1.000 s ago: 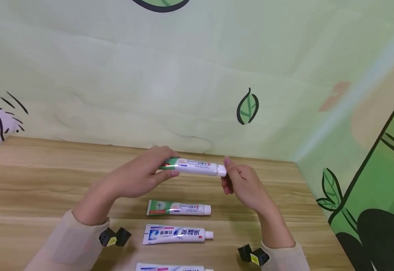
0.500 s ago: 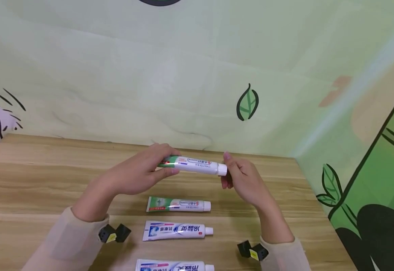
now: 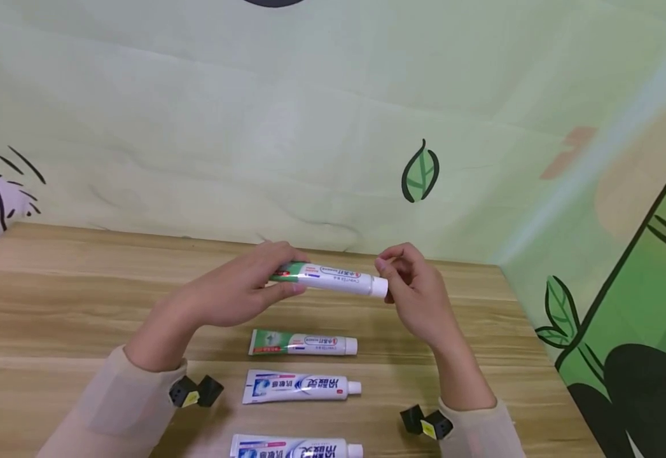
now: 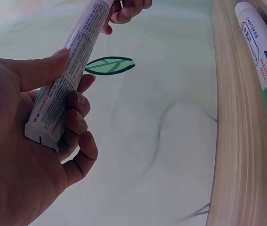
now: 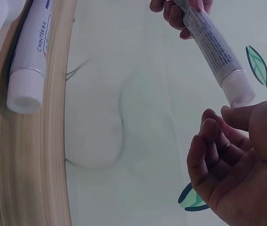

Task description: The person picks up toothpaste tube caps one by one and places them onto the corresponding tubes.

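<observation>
My left hand (image 3: 238,286) holds a green and white toothpaste tube (image 3: 333,280) above the table, thumb on one side and fingers on the other, near its crimped end. In the left wrist view its printed back (image 4: 72,70) faces the camera. The white cap (image 5: 238,88) is on the tube and points toward my right hand (image 3: 418,299). Beside the cap, the right hand's fingers are loosely bent, with thumb and index tips close together and nothing visible between them. Whether the thumb touches the cap, I cannot tell.
On the wooden table (image 3: 81,299) a second green and white tube (image 3: 304,342) lies below the held one. Nearer are two blue and white toothpaste tubes (image 3: 298,386), the nearest cut by the frame. A printed green backdrop (image 3: 224,127) stands behind the table.
My right hand's fingers have come off the cap and moved up beside it. The left hand keeps holding the tube in nearly the same place.
</observation>
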